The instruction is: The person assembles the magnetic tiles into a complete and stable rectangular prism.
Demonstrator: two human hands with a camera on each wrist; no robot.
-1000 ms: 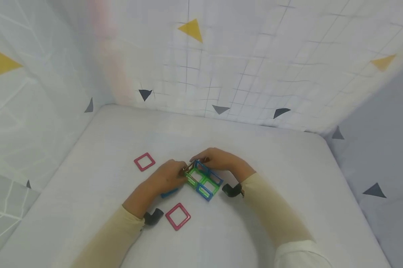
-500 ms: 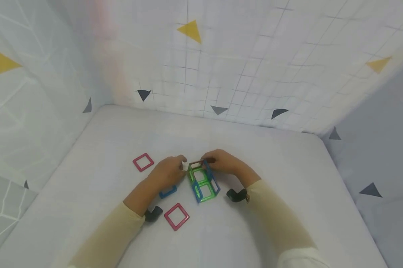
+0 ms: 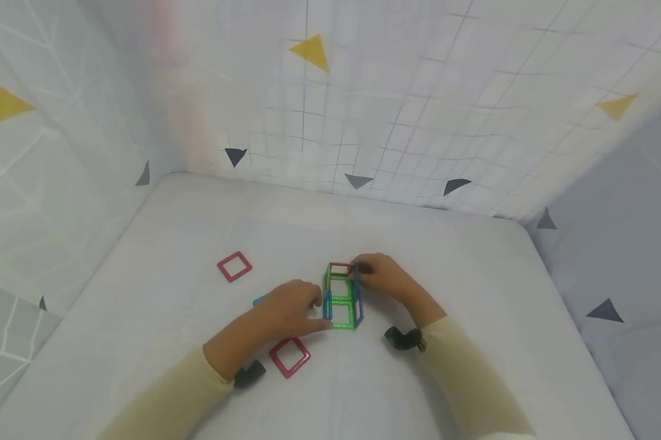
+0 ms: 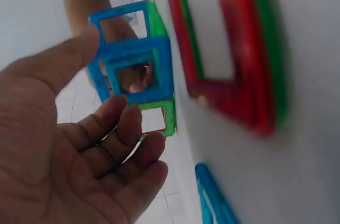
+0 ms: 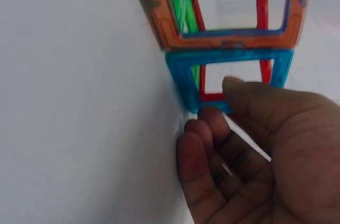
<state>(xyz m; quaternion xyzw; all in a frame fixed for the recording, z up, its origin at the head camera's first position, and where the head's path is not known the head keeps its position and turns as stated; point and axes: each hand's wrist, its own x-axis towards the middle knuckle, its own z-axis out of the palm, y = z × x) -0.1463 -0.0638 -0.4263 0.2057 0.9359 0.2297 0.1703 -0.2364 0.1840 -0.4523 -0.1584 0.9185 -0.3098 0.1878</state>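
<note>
A small frame of square magnetic tiles [image 3: 342,300] stands on the table, with a green base and upright blue, green and reddish sides. At its far right corner my right hand [image 3: 387,280] pinches the edge of a blue tile [image 5: 183,78] between thumb and fingertips. My left hand [image 3: 292,308] is on the near left side, fingers loosely bent and apart from the thumb. Its thumb tip meets a blue tile [image 4: 167,70] of the frame in the left wrist view.
One loose red tile [image 3: 222,273] lies at the far left, another red tile [image 3: 303,364] nearer me. Partly hidden behind my left hand is a blue tile [image 3: 259,300]. White fabric walls [image 3: 396,122] enclose the white table [image 3: 451,256].
The tile frame has turned and shifted right, its long side now pointing towards me. My left hand let go of its far left corner and moved nearer me; my right hand followed the frame rightward.
</note>
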